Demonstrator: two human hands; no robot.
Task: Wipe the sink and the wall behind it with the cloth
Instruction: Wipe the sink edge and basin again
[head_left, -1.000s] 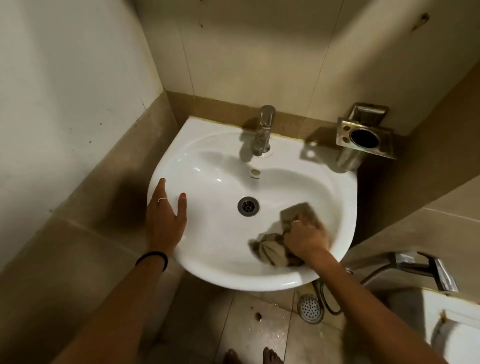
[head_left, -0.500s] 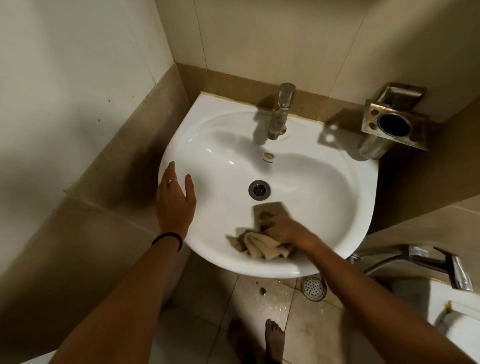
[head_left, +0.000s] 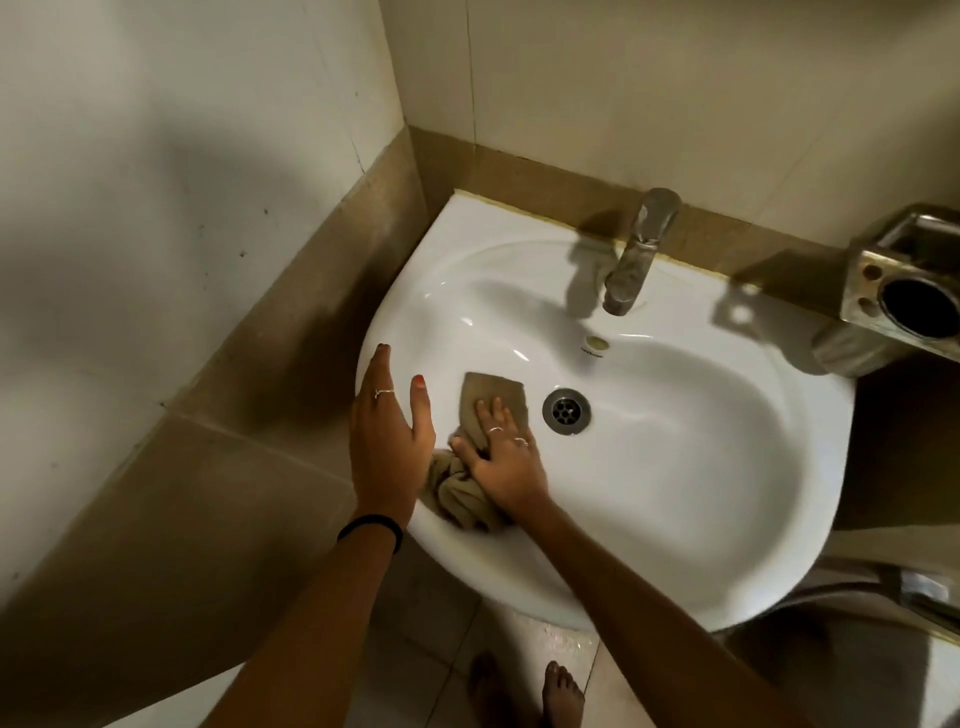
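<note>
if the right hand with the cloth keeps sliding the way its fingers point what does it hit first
Probably nothing but the sink's rising back-left wall. The right hand on the cloth points up and slightly left; the drain lies off to its right.

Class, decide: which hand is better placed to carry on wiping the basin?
Right hand: it presses the crumpled beige cloth beside the metal drain; the left hand rests flat on the white ceramic sink rim.

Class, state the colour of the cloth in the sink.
Tan-beige cloth, plain, seen in the head view.
</note>
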